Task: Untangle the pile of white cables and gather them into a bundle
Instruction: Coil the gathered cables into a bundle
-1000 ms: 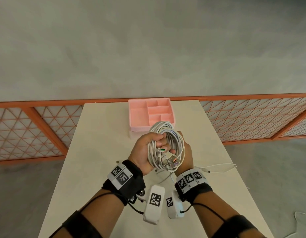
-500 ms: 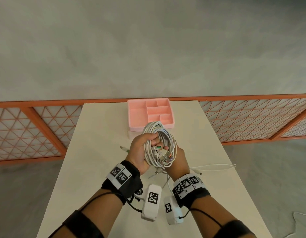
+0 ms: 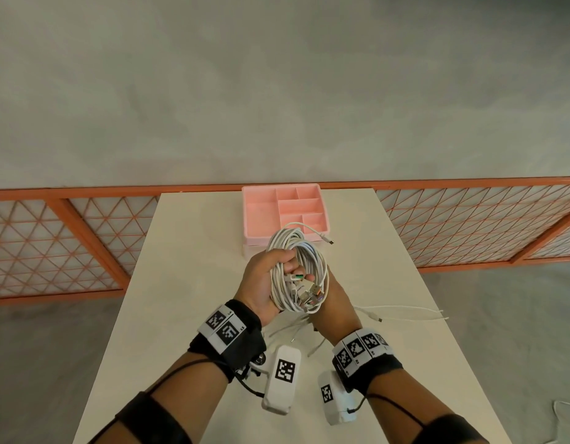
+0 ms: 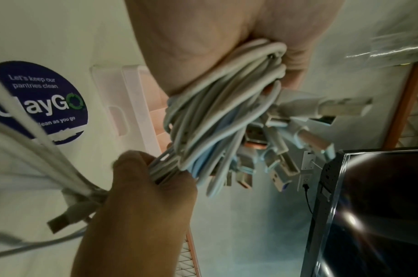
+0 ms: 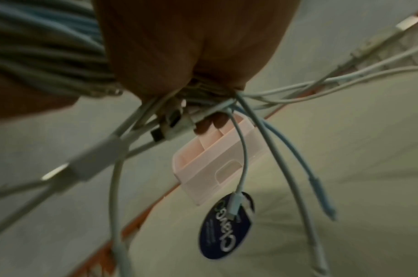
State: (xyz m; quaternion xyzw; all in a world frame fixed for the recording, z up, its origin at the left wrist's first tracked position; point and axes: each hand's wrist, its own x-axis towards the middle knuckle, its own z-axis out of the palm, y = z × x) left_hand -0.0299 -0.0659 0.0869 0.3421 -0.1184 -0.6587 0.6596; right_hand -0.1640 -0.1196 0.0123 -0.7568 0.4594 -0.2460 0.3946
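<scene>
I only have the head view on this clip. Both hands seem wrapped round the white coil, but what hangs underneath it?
Observer: In the right wrist view, several loose cable ends dangle below the right hand, plugs free.
Reviewer: Anything on the table I can't see?
Observer: A dark blue round sticker near the pink tray.
Reviewer: Is the left hand really closed?
Observer: Yes, the left hand grips the cable bundle.

Both hands raised together — left grip (image 3: 264, 283) and right grip (image 3: 333, 299) curled closed.
</scene>
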